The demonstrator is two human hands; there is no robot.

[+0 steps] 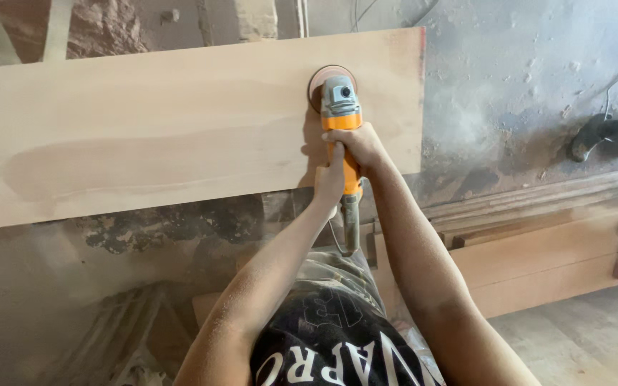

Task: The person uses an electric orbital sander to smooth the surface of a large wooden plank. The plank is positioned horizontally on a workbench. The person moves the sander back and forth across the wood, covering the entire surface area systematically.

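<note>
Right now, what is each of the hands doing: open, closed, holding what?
Left hand: closed around the orange grinder body, lower on the handle.
Right hand: closed on the same grinder, nearer its head; disc against the wooden board.

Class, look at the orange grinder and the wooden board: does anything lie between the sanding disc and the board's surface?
Nothing visible does. The sanding disc sits against the wooden board near its right end. Both hands, left and right, wrap the orange grinder behind the disc, clear of the board.

We count one wooden board (180,129); one orange sander (342,136); two hands: left hand (330,180), right hand (361,146).
</note>
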